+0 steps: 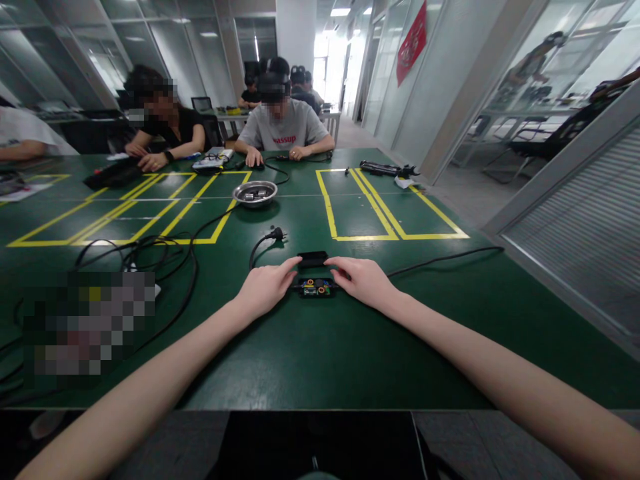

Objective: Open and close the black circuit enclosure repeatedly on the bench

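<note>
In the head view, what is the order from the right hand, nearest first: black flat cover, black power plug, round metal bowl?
1. The black flat cover, just beyond the right hand, close to its fingertips.
2. The black power plug, farther back and to the left.
3. The round metal bowl, farthest, back left on the green table.

The yellow-taped green table (320, 360) bears a metal bowl (255, 193), black cables (195, 267), a circuit board (316, 287) and a black cover (313, 258)
</note>
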Tool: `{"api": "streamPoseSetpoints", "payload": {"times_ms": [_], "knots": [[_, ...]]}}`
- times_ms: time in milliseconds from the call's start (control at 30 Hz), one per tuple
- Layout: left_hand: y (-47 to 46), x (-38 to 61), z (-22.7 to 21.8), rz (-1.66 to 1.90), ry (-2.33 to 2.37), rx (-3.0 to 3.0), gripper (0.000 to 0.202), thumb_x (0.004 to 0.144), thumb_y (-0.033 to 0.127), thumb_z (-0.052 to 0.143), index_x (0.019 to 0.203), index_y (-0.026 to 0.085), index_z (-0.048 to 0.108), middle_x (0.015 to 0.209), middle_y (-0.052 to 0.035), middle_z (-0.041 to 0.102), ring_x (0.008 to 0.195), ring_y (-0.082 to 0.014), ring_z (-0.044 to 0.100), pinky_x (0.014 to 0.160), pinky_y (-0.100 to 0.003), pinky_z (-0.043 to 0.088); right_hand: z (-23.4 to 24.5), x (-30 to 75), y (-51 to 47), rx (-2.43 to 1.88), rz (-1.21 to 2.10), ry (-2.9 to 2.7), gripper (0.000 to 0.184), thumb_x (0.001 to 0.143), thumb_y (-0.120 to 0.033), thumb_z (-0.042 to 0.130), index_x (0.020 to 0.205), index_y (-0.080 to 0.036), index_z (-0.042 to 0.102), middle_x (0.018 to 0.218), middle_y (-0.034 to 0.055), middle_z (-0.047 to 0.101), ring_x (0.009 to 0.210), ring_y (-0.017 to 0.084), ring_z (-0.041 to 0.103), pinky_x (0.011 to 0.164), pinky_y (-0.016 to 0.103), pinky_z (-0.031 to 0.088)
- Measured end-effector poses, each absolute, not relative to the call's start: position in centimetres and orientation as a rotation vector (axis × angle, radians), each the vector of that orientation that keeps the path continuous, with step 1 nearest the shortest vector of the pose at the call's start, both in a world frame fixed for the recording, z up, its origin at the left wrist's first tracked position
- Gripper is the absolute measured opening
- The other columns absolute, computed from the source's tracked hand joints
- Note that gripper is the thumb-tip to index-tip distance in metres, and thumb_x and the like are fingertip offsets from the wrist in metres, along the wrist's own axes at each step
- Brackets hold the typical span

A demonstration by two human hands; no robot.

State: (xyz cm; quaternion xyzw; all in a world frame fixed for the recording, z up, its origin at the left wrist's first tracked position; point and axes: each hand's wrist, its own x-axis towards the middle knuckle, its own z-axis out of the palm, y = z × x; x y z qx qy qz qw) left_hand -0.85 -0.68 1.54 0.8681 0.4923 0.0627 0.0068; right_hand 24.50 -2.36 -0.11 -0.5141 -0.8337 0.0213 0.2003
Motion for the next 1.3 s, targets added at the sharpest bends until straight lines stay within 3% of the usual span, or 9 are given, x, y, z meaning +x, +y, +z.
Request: {"api": "streamPoseSetpoints", "payload": {"times_ms": [200, 400, 533, 700, 800, 1000, 1133, 1300], "knots": [[-0.1, -0.9, 1.0, 0.187, 1.527, 2.750, 0.041, 0.109, 0.041, 0.043, 0.142, 0.029, 0.063, 0.100, -0.0086, 0.082, 0.087, -0.0261, 0.078, 0.075, -0.031, 0.056, -0.5, 24.8, -1.8, -1.380, 0.040, -2.281, 0.033, 0.098, -0.022, 0.055, 0.126, -0.021, 0.072, 0.105, 0.0086, 0.077, 0.085, 0.022, 0.071, 0.073, 0.032, 0.054], [-0.1, -1.6, 1.1, 0.278, 1.321, 2.780, 0.047, 0.108, 0.048, 0.039, 0.144, 0.026, 0.060, 0.104, -0.0092, 0.081, 0.089, -0.0259, 0.078, 0.076, -0.031, 0.055, -1.5, 25.5, -0.7, -1.164, 0.056, -2.336, 0.039, 0.099, -0.018, 0.052, 0.131, -0.025, 0.072, 0.116, 0.0116, 0.071, 0.107, 0.028, 0.062, 0.096, 0.049, 0.054], [-0.5, -2.0, 1.4, 0.351, 1.101, 2.789, 0.061, 0.095, 0.064, 0.060, 0.140, 0.024, 0.062, 0.115, -0.0087, 0.079, 0.097, -0.0277, 0.077, 0.079, -0.032, 0.056, -1.8, 25.9, -0.5, -1.081, 0.216, -2.290, 0.031, 0.100, -0.020, 0.054, 0.119, -0.027, 0.078, 0.122, 0.0107, 0.070, 0.118, 0.028, 0.060, 0.104, 0.053, 0.052], [-0.3, -2.0, 1.2, 0.453, 0.969, 2.815, 0.046, 0.092, 0.053, 0.070, 0.124, 0.019, 0.071, 0.108, -0.0088, 0.074, 0.091, -0.0247, 0.074, 0.080, -0.033, 0.057, -1.2, 26.0, -1.1, -1.011, 0.415, -2.186, 0.019, 0.098, -0.023, 0.060, 0.099, -0.024, 0.079, 0.116, 0.0096, 0.068, 0.112, 0.025, 0.065, 0.102, 0.047, 0.054], [-0.1, -2.0, 0.9, 0.534, 0.872, 2.807, 0.041, 0.092, 0.050, 0.072, 0.118, 0.019, 0.072, 0.111, -0.0103, 0.071, 0.099, -0.0256, 0.072, 0.087, -0.036, 0.058, -0.7, 25.7, -1.5, -0.972, 0.528, -2.075, 0.012, 0.093, -0.020, 0.063, 0.093, -0.022, 0.075, 0.110, 0.0081, 0.065, 0.104, 0.022, 0.066, 0.096, 0.042, 0.057], [-0.2, -2.0, 0.7, 0.667, 0.801, 2.718, 0.035, 0.088, 0.044, 0.076, 0.115, 0.021, 0.071, 0.132, -0.0128, 0.067, 0.121, -0.0296, 0.066, 0.104, -0.045, 0.055, -0.5, 25.2, -1.7, -1.093, 0.740, -1.968, 0.041, 0.088, -0.018, 0.064, 0.128, -0.020, 0.068, 0.115, 0.0090, 0.070, 0.095, 0.020, 0.068, 0.075, 0.033, 0.059], [-0.4, -1.8, 0.9, 0.664, 0.880, 2.616, 0.045, 0.084, 0.042, 0.080, 0.120, 0.021, 0.064, 0.125, -0.0111, 0.071, 0.116, -0.0290, 0.068, 0.102, -0.046, 0.056, -0.5, 25.2, -1.7, -1.167, 0.742, -2.030, 0.032, 0.091, -0.021, 0.062, 0.121, -0.020, 0.074, 0.111, 0.0081, 0.076, 0.084, 0.019, 0.068, 0.073, 0.034, 0.058], [-0.4, -1.8, 0.5, 0.698, 0.982, 2.478, 0.065, 0.077, 0.042, 0.085, 0.132, 0.022, 0.056, 0.123, -0.0103, 0.071, 0.111, -0.0288, 0.071, 0.097, -0.044, 0.058, -0.1, 24.8, -2.2, -1.043, 0.700, -1.982, 0.028, 0.091, -0.020, 0.061, 0.115, -0.022, 0.076, 0.110, 0.0077, 0.076, 0.100, 0.022, 0.071, 0.083, 0.037, 0.060]]}}
